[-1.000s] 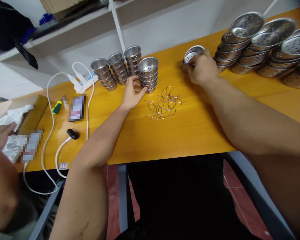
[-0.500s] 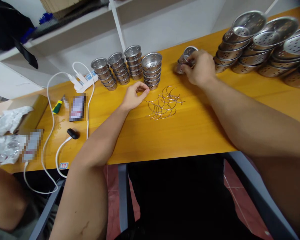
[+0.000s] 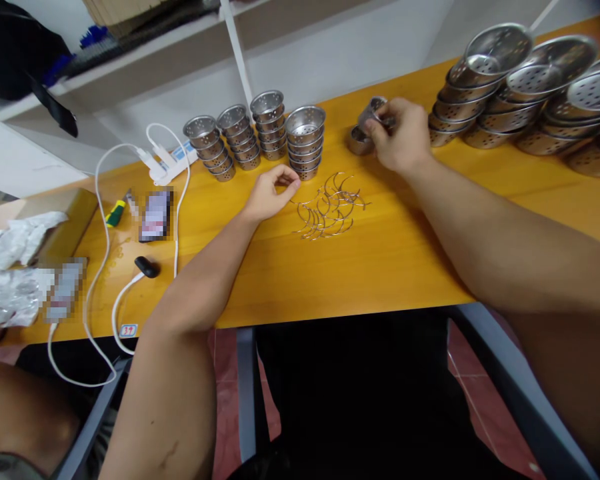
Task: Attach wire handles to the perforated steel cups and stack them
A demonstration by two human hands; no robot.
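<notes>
My right hand (image 3: 403,135) pinches a small metal cup (image 3: 369,112), tilted, just above another small cup (image 3: 360,141) on the wooden table. Thumb and forefinger of my left hand (image 3: 273,192) are pressed together at one end of a thin curved wire (image 3: 306,202). Beside that hand lies a loose pile of curved metal wires (image 3: 337,207). Behind the left hand stands a stack of perforated metal cups (image 3: 305,143), with more stacks (image 3: 267,123) to its left. Larger perforated cups (image 3: 463,100) are stacked to the right of my right hand.
A power strip (image 3: 173,167) with white cables, a phone (image 3: 156,215), a green and yellow tool (image 3: 115,213) and a black device (image 3: 147,267) lie at the left. Plastic bags (image 3: 15,293) and another person's arm (image 3: 25,407) are further left.
The cup in my right hand has come up and away from the lower cup, whose opening now shows. The other person's arm at the lower left has shifted. My left hand has hardly moved.
</notes>
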